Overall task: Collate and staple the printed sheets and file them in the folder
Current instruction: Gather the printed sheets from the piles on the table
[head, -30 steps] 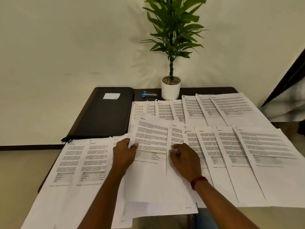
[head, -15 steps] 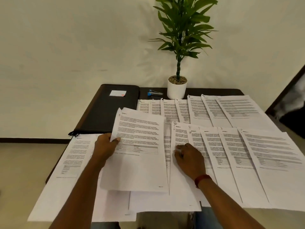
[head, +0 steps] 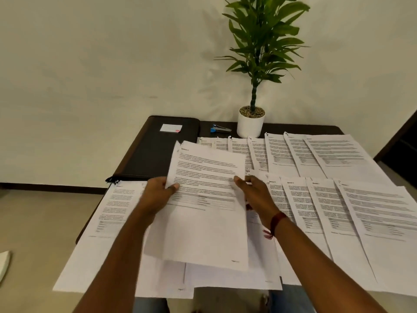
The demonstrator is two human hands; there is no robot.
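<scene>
A printed sheet (head: 207, 199) is lifted above the table, tilted toward me. My left hand (head: 158, 195) grips its left edge and my right hand (head: 255, 193) grips its right edge. Two rows of overlapping printed sheets lie on the dark table: a far row (head: 316, 152) and a near row (head: 361, 213), with more sheets at the near left (head: 108, 222). A closed black folder (head: 155, 152) lies at the far left, with a small white card (head: 170, 127) on it. A blue stapler (head: 220, 128) sits beside the folder.
A potted green plant in a white pot (head: 250, 124) stands at the table's far edge by the wall. Several sheets overhang the table's near edge (head: 171, 288). A white object (head: 4, 260) lies on the floor at left.
My left hand carried the sheet up and to the right. My right hand left the near row and took hold of the sheet's right edge.
</scene>
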